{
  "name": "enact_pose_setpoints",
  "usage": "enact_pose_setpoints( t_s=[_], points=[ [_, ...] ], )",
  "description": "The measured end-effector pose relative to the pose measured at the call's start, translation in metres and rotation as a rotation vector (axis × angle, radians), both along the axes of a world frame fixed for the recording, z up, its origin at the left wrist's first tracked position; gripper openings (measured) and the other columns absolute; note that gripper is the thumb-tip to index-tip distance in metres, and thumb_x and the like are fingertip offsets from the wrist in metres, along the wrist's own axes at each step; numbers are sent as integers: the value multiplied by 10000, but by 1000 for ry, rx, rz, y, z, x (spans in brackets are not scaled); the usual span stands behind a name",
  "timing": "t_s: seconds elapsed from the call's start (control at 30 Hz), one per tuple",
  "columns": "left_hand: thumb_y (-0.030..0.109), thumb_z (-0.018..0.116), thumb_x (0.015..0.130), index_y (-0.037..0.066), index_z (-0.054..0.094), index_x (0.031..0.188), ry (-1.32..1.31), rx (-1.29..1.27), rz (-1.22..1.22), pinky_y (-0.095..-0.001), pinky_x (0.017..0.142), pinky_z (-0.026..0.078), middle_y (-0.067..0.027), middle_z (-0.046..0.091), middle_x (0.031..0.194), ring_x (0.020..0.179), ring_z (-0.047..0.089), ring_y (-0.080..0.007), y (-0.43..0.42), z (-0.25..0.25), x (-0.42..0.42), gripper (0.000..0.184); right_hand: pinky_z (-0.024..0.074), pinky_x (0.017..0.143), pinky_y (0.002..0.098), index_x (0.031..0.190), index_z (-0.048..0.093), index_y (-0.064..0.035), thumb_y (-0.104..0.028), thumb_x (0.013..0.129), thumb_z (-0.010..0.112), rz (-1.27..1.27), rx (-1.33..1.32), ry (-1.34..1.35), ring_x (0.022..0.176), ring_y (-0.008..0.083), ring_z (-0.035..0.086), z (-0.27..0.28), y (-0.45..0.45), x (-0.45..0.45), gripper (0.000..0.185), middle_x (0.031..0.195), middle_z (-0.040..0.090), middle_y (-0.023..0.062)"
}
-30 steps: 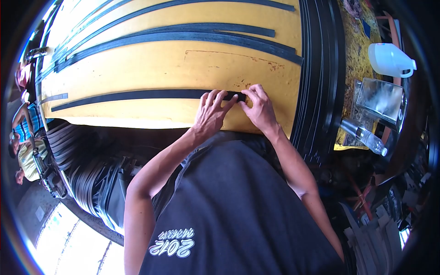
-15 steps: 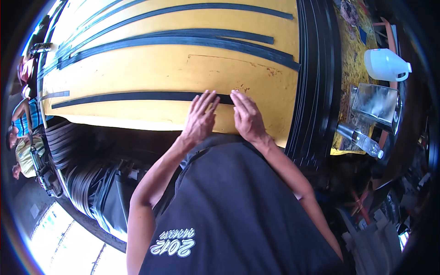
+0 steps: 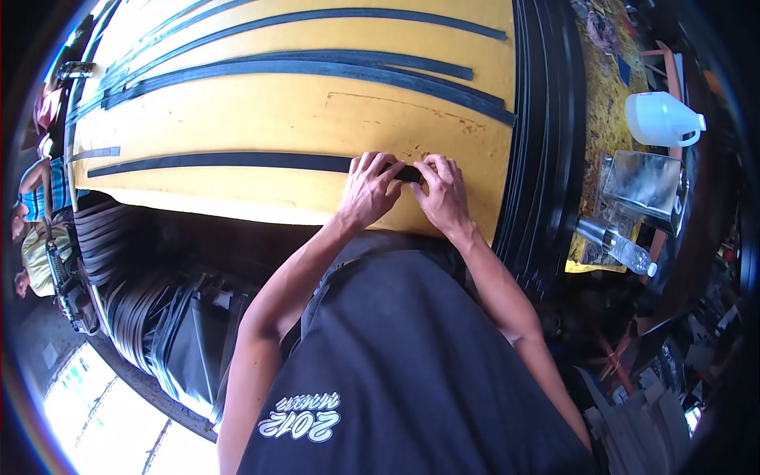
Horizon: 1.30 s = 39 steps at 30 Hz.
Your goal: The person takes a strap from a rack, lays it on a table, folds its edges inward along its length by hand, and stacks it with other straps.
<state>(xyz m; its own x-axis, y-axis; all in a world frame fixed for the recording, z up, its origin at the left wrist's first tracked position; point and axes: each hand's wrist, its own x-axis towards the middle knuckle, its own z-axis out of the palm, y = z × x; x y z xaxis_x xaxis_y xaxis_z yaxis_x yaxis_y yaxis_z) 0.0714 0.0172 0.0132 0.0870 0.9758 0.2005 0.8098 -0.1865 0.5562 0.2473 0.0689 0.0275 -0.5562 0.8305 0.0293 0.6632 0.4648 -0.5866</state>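
A long black strip [image 3: 253, 160] lies across the near part of the yellow table [image 3: 261, 119], its right end between my two hands. The fingers of my left hand [image 3: 370, 186] are bent and pressed together on the strip, close to that end. My right hand [image 3: 443, 190] pinches the very tip of the strip with thumb and fingers. A short dark stretch of it shows between the fingertips. Farther back, several bluish-grey strips [image 3: 332, 69] run across the tabletop. At the left edge is a short grey piece [image 3: 95, 153].
Long black strips [image 3: 546, 119] hang at the table's right side. Beyond them are a white jug [image 3: 661, 119], a metal tin [image 3: 643, 180] and a clear bottle [image 3: 631, 253]. Bundled strips [image 3: 138, 317] are at the lower left. Other people [image 3: 39, 190] are at the far left.
Half a second ago both hands lay with fingers stretched out over the strip. Now the fingers of both are bent and closed on its right end, as they were one second ago.
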Motion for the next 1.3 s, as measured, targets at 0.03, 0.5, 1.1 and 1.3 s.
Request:
enact_pose_setpoints(
  t_s=[0.03,0.5,1.1,1.3],
  points=[
    [150,749,752,98,660,1166,-8,-25,6,-415,921,416,-72,597,1118,1070,536,-271,1,0,2,427,453,916,416,1143,652,-23,-104,766,737,-2,1,0,1052,293,556,1,0,0,395,1100,588,109],
    [131,767,738,61,674,1106,-139,-80,21,-408,869,465,-107,601,1039,979,572,-292,9,5,10,386,547,662,301,1067,595,13,71,845,612,-274,-469,447,726,180,669,-6,4,-3,230,832,650,108],
    [162,693,839,-53,701,899,-567,-495,307,-300,745,571,-167,736,824,800,734,-200,13,21,12,224,557,670,240,991,609,50,9,903,652,-359,-809,688,749,134,692,-22,-2,-9,106,864,681,88],
    [192,688,837,-47,701,906,-559,-550,348,-298,723,561,-168,733,822,788,728,-197,9,18,2,249,569,655,242,961,599,52,33,898,641,-395,-926,726,725,148,695,-24,0,-12,77,833,679,101]
  ],
)
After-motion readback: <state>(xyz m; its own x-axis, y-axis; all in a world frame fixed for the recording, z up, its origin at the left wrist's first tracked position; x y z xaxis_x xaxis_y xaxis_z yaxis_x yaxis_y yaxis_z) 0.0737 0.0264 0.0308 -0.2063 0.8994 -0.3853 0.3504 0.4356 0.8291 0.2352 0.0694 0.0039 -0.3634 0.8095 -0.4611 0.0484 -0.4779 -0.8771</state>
